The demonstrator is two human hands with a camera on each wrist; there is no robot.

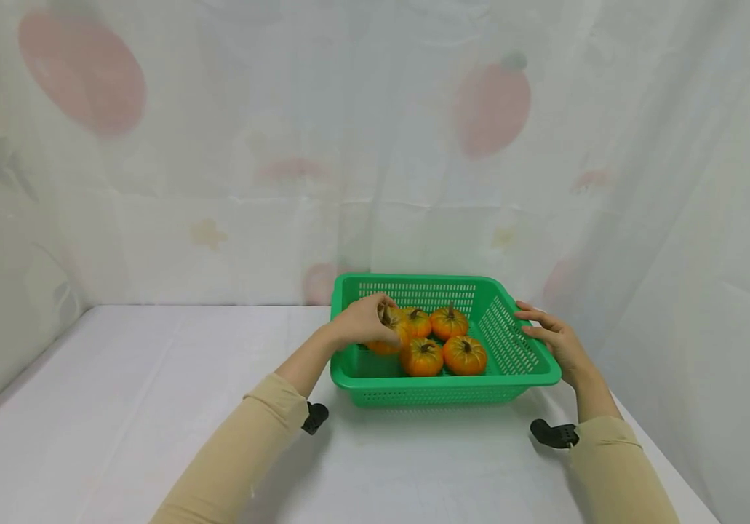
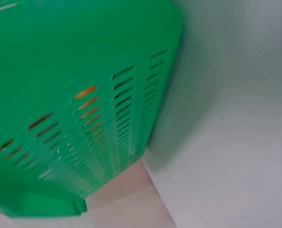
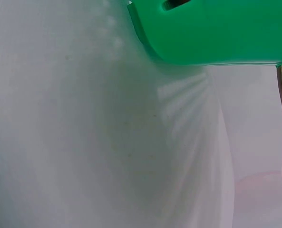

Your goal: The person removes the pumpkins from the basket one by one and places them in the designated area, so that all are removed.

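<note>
Small pumpkin (image 1: 389,332): orange, ribbed, dark stem; lies at the left of the green basket (image 1: 440,389), partly covered by the left hand (image 1: 364,320), whose fingers curl over its top and grip it. Count of pumpkins in the basket: five seen, the other four (image 1: 443,340) clustered touching one another just right of the held one. Basket: one, rectangular, slotted walls, on a white table (image 1: 119,407), toward its right rear. Right hand (image 1: 554,336): fingers fairly straight, resting against the basket's right rim. Sleeves: two, beige. Surround: pale curtain (image 1: 217,145) with faded fruit prints behind and on both sides. Wrist views show only basket wall and cloth.
</note>
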